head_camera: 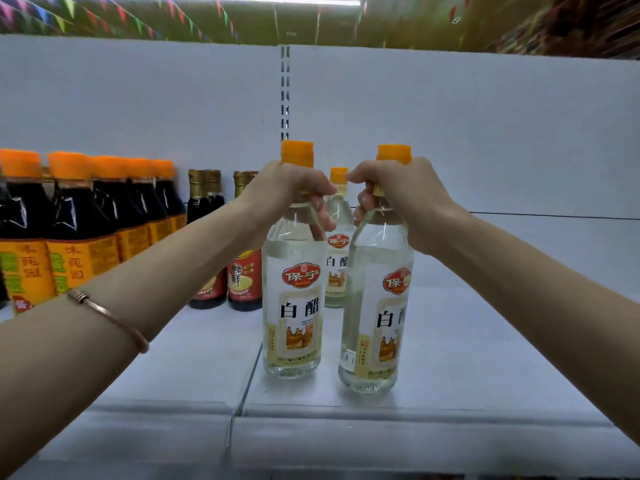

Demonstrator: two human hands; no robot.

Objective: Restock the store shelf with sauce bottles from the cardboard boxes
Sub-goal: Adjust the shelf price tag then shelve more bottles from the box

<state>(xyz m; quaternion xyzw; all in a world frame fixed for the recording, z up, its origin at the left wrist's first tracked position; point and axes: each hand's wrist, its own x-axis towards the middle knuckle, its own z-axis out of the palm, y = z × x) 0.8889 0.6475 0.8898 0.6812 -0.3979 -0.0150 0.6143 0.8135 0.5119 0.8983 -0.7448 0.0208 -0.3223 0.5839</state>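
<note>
**Two clear bottles gripped by the neck over a white shelf**

The white shelf fills most of the view, with a pale back panel behind it and a slotted upright running down the middle of that panel. Along the left side stands a row of dark sauce bottles with orange caps and orange labels, packed close together. Just right of them, further back, are smaller dark bottles with gold caps and red labels.

Near the centre are two clear bottles with orange caps and white labels. The left clear bottle is upright, its base at or just above the shelf surface; whether it touches cannot be told. The right clear bottle sits just beside it, tilted slightly, its base close to the shelf. A third clear bottle stands between and behind them, deeper on the shelf.

The left hand has its fingers curled tightly round the neck of the left clear bottle, below the cap. The right hand grips the neck of the right clear bottle the same way. A thin bracelet circles the left forearm.
</note>
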